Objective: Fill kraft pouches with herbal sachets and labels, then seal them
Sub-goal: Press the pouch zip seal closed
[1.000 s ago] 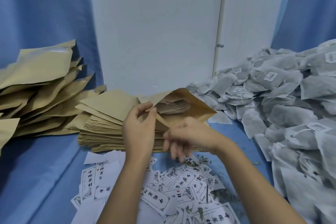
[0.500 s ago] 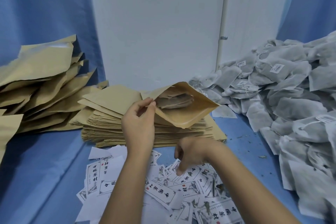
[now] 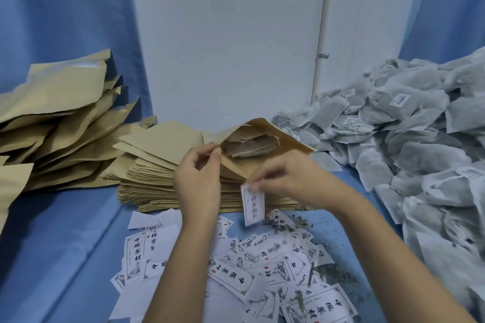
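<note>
An open kraft pouch (image 3: 265,127) lies tilted on the stack of flat kraft pouches (image 3: 154,178), its mouth facing me. Several grey herbal sachets (image 3: 252,145) show inside it. My left hand (image 3: 198,181) pinches the near lip of the pouch mouth and holds it open. My right hand (image 3: 291,178) pinches a white printed label (image 3: 253,204) by its top edge; the label hangs just below the pouch mouth, slightly blurred.
Loose printed labels (image 3: 236,273) lie scattered on the blue cloth in front of me, with herb crumbs among them. A big heap of grey sachets (image 3: 420,139) fills the right side. Filled kraft pouches (image 3: 57,118) pile up at the left. A white wall panel stands behind.
My right hand went down to the scattered labels, picked one up, and has risen with it to just below the pouch mouth. My left hand has kept holding the pouch open.
</note>
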The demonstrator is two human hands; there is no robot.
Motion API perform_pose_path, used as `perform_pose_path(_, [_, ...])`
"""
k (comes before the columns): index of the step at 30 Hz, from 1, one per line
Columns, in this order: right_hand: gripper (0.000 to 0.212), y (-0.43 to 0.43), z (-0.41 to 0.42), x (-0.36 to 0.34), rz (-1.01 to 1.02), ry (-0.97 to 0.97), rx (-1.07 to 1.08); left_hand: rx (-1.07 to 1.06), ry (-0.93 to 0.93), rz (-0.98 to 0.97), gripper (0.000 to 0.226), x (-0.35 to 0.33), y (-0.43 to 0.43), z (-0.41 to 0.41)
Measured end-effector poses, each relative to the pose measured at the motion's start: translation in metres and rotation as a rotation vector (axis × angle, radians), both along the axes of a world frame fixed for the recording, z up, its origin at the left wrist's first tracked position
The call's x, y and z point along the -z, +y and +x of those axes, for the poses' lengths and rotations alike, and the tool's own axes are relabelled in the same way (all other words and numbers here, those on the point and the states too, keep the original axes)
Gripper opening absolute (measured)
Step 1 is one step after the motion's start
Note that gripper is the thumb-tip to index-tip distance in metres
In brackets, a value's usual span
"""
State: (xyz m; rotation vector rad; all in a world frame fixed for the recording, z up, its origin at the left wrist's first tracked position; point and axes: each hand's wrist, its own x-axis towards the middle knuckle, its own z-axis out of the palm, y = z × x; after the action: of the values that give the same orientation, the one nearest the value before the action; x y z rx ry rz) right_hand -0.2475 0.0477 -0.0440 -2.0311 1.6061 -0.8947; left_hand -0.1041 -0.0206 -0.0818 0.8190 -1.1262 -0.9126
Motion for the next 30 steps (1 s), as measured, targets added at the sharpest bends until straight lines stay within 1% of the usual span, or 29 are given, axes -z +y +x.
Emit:
perform_pose_path(2, [0.015, 0.006, -0.001, -0.012, -0.257, -0.302, 0.026, 0.009, 0.0, -0.003, 0.016, 0.001, 0.0, -0.001])
perform_pose_path(3, [0.019, 0.007, -0.002, -0.013, -0.408, -0.382, 0.085, 0.011, 0.001, -0.007, 0.015, 0.001, 0.0, -0.001])
perform_pose_path(4, [0.022, 0.006, -0.002, -0.012, -0.537, -0.385, 0.173, 0.01, -0.001, -0.012, 0.015, 0.001, 0.0, -0.001])
perform_pose_path(5, [0.023, 0.004, -0.001, -0.01, -0.618, -0.335, 0.27, 0.007, -0.003, -0.018, 0.015, 0.001, 0.001, -0.002])
perform_pose_path(6, [0.023, 0.001, -0.001, -0.006, -0.641, -0.258, 0.349, 0.002, -0.007, -0.024, 0.014, 0.002, 0.001, -0.002])
perform_pose_path(7, [0.022, -0.003, 0.0, -0.002, -0.61, -0.172, 0.394, -0.003, -0.013, -0.031, 0.013, 0.002, 0.002, -0.003])
perform_pose_path(9, [0.02, -0.012, 0.002, 0.01, -0.491, -0.017, 0.41, -0.009, -0.023, -0.049, 0.011, 0.003, 0.004, -0.005])
perform_pose_path(11, [0.016, -0.023, 0.006, 0.018, -0.464, 0.117, 0.421, -0.022, -0.02, -0.072, 0.013, 0.003, 0.007, -0.008])
perform_pose_path(14, [0.02, -0.044, 0.014, 0.022, -0.418, 0.313, 0.5, -0.055, -0.021, -0.108, 0.013, 0.003, 0.009, -0.011])
perform_pose_path(17, [0.021, -0.061, 0.019, 0.013, -0.253, 0.403, 0.591, -0.066, 0.0, -0.121, 0.009, 0.003, 0.009, -0.013])
perform_pose_path(20, [0.019, -0.071, 0.021, 0.007, -0.132, 0.379, 0.609, -0.055, 0.02, -0.122, 0.007, 0.004, 0.009, -0.015])
perform_pose_path(22, [0.017, -0.073, 0.02, 0.006, -0.113, 0.362, 0.593, -0.053, 0.025, -0.116, 0.007, 0.004, 0.009, -0.015])
perform_pose_path(23, [0.019, -0.071, 0.02, 0.007, -0.117, 0.361, 0.598, -0.05, 0.03, -0.107, 0.008, 0.004, 0.009, -0.015])
perform_pose_path(24, [0.022, -0.069, 0.02, 0.01, -0.155, 0.359, 0.611, -0.046, 0.038, -0.096, 0.009, 0.004, 0.008, -0.014])
perform_pose_path(25, [0.021, -0.065, 0.021, 0.013, -0.24, 0.343, 0.633, -0.041, 0.045, -0.084, 0.009, 0.004, 0.008, -0.014])
perform_pose_path(26, [0.02, -0.059, 0.024, 0.017, -0.355, 0.289, 0.65, -0.036, 0.052, -0.071, 0.01, 0.003, 0.007, -0.013])
perform_pose_path(27, [0.021, -0.052, 0.028, 0.021, -0.473, 0.181, 0.636, -0.034, 0.055, -0.06, 0.011, 0.003, 0.007, -0.013])
perform_pose_path(28, [0.027, -0.046, 0.032, 0.025, -0.566, 0.046, 0.573, -0.035, 0.052, -0.051, 0.013, 0.003, 0.006, -0.012])
perform_pose_path(29, [0.036, -0.041, 0.037, 0.029, -0.595, -0.054, 0.457, -0.034, 0.046, -0.038, 0.014, 0.003, 0.005, -0.012])
perform_pose_path(30, [0.043, -0.036, 0.041, 0.034, -0.575, -0.105, 0.328, -0.03, 0.041, -0.017, 0.013, 0.003, 0.005, -0.011])
